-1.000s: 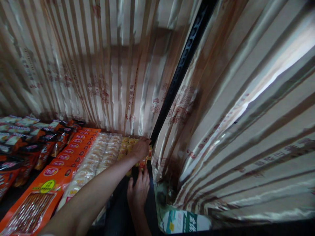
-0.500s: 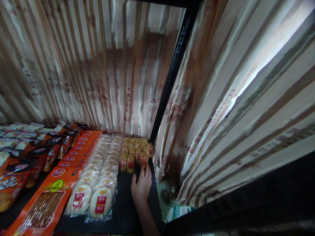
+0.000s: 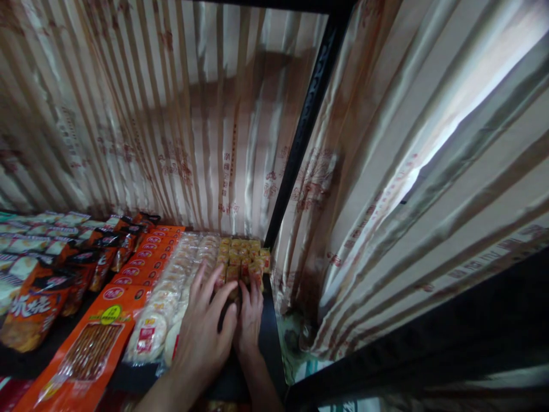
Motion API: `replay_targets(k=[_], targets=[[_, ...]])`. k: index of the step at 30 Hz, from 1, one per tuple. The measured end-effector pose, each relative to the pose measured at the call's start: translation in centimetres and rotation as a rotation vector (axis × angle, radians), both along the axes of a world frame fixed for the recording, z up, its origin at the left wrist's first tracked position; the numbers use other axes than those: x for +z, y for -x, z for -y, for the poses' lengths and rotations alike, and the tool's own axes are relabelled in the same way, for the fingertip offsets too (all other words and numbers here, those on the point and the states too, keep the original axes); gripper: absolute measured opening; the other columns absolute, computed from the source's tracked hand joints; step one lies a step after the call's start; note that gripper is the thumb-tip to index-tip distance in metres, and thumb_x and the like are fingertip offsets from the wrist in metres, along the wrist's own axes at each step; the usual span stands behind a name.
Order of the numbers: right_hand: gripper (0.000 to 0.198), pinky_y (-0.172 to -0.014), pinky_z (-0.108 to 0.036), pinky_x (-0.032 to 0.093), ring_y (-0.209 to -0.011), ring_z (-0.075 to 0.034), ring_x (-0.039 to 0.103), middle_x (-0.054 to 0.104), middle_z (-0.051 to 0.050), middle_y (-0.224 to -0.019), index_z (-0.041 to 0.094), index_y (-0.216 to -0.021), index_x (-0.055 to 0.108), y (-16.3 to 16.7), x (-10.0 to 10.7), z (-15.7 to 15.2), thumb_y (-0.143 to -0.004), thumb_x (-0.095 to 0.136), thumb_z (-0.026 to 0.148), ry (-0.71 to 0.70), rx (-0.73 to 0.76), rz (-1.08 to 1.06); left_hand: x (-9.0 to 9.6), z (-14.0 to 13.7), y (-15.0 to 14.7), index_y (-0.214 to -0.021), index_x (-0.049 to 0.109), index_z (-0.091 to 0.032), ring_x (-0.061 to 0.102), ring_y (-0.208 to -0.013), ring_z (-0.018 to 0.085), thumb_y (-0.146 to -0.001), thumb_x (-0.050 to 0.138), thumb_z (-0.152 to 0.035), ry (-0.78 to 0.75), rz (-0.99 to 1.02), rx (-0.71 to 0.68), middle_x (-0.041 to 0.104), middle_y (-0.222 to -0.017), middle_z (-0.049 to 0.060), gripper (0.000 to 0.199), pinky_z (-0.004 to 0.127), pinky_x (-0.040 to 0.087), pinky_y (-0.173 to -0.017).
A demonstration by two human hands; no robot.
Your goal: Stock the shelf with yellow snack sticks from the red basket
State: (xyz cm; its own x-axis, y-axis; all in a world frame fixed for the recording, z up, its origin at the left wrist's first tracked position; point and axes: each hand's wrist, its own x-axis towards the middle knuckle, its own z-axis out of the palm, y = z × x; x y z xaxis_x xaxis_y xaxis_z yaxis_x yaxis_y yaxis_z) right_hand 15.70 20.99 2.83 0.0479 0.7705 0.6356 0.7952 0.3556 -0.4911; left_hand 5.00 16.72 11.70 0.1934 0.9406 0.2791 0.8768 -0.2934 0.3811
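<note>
My left hand reaches forward with its fingers spread, at the left front of a block of small yellow packs with red labels. It partly hides those packs and the clear-wrapped round white crackers beside them. Close along its right side lies my right hand, fingers stretched out and touching the front right yellow pack. The packs stand in rows in the back right corner of a dark shelf. Part of their front row is behind my fingers.
Orange packs of brown sticks lie in an overlapping row left of the crackers. Farther left are orange and black snack bags. A black metal post rises at the corner, with striped, printed sheeting behind.
My left hand has come into view from below and reached the yellow packs. My right hand stays at the front right pack, its thumb now nearer its fingers. The view has shifted slightly.
</note>
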Motion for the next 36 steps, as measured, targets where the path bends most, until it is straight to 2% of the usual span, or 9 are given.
replay_targets(k=[3, 5, 7, 9, 15, 22, 25, 31, 36], targets=[[0.044, -0.094, -0.047, 0.036, -0.131, -0.026, 0.022, 0.031, -0.014, -0.140, 0.013, -0.121, 0.046, 0.0, -0.3, -0.1, -0.078, 0.036, 0.013, 0.042, -0.060, 0.007, -0.5, -2.9, -0.1, -0.133, 0.035, -0.022, 0.000, -0.134, 0.032, -0.080, 0.041, -0.021, -0.062, -0.088, 0.146, 0.020, -0.146, 0.005, 0.053, 0.053, 0.014, -0.107], [0.048, -0.095, -0.047, 0.035, -0.132, -0.026, 0.019, 0.028, -0.014, -0.141, 0.014, -0.123, 0.045, 0.1, -0.3, -0.1, -0.076, 0.037, 0.012, 0.061, -0.065, 0.024, -1.6, -5.1, -0.4, -0.132, 0.037, -0.027, 0.002, -0.134, 0.032, -0.080, 0.043, -0.018, -0.048, -0.169, 0.090, 0.019, -0.147, 0.004, 0.053, 0.054, 0.016, -0.105], [0.051, -0.097, -0.047, 0.033, -0.133, -0.025, 0.017, 0.028, -0.012, -0.142, 0.014, -0.126, 0.042, 0.0, -0.1, -0.1, -0.075, 0.037, 0.011, 0.074, -0.062, 0.047, -2.8, -6.7, -0.5, -0.130, 0.038, -0.030, 0.007, -0.134, 0.030, -0.082, 0.042, -0.019, -0.026, -0.234, -0.001, 0.023, -0.145, 0.004, 0.049, 0.055, 0.015, -0.105], [0.054, -0.098, -0.048, 0.030, -0.133, -0.026, 0.014, 0.027, -0.012, -0.142, 0.015, -0.129, 0.039, 0.0, 0.0, -0.1, -0.075, 0.037, 0.012, 0.086, -0.079, 0.063, -3.5, -7.5, -0.3, -0.129, 0.040, -0.031, 0.010, -0.134, 0.029, -0.085, 0.040, -0.021, -0.010, -0.261, -0.030, 0.027, -0.144, 0.005, 0.045, 0.054, 0.014, -0.105], [0.058, -0.096, -0.049, 0.030, -0.132, -0.030, 0.016, 0.024, -0.013, -0.143, 0.015, -0.131, 0.037, 0.0, -0.6, -0.3, -0.074, 0.042, 0.018, 0.164, -0.177, 0.076, -2.8, -8.1, 0.5, -0.121, 0.048, -0.025, 0.010, -0.135, 0.023, -0.087, 0.039, -0.023, -0.053, -0.311, -0.177, 0.027, -0.144, 0.006, 0.035, 0.048, 0.009, -0.108], [0.056, -0.096, -0.048, 0.030, -0.129, -0.030, 0.023, 0.029, -0.013, -0.141, 0.015, -0.129, 0.041, -0.1, -1.1, -0.3, -0.073, 0.042, 0.018, 0.174, -0.173, 0.079, -2.3, -8.7, 0.4, -0.119, 0.049, -0.025, 0.011, -0.134, 0.019, -0.088, 0.034, -0.021, -0.010, -0.289, -0.292, 0.039, -0.137, 0.004, 0.034, 0.044, 0.008, -0.108], [0.055, -0.095, -0.048, 0.031, -0.129, -0.031, 0.022, 0.029, -0.014, -0.141, 0.014, -0.128, 0.042, -0.1, -0.9, -0.2, -0.073, 0.043, 0.018, 0.191, -0.172, 0.077, -1.9, -8.7, 0.1, -0.121, 0.046, -0.023, 0.020, -0.131, 0.019, -0.087, 0.036, -0.021, -0.018, -0.267, -0.327, 0.042, -0.134, 0.005, 0.036, 0.042, 0.012, -0.107], [0.055, -0.096, -0.045, 0.031, -0.128, -0.031, 0.025, 0.028, -0.016, -0.140, 0.009, -0.128, 0.041, -0.1, -0.6, -0.3, -0.074, 0.043, 0.019, 0.224, -0.178, 0.029, -1.4, -8.7, -0.3, -0.116, 0.049, -0.024, 0.043, -0.112, 0.017, -0.079, 0.041, -0.010, 0.086, -0.095, -0.374, 0.049, -0.120, 0.004, 0.041, 0.029, 0.036, -0.093], [0.055, -0.095, -0.045, 0.032, -0.126, -0.031, 0.027, 0.029, -0.017, -0.140, 0.008, -0.129, 0.040, -0.2, -0.6, -0.3, -0.075, 0.042, 0.018, 0.247, -0.171, 0.001, -1.0, -9.0, -0.3, -0.107, 0.056, -0.023, 0.048, -0.105, 0.015, -0.078, 0.041, -0.011, 0.166, 0.037, -0.417, 0.051, -0.114, 0.004, 0.035, 0.024, 0.039, -0.089]])
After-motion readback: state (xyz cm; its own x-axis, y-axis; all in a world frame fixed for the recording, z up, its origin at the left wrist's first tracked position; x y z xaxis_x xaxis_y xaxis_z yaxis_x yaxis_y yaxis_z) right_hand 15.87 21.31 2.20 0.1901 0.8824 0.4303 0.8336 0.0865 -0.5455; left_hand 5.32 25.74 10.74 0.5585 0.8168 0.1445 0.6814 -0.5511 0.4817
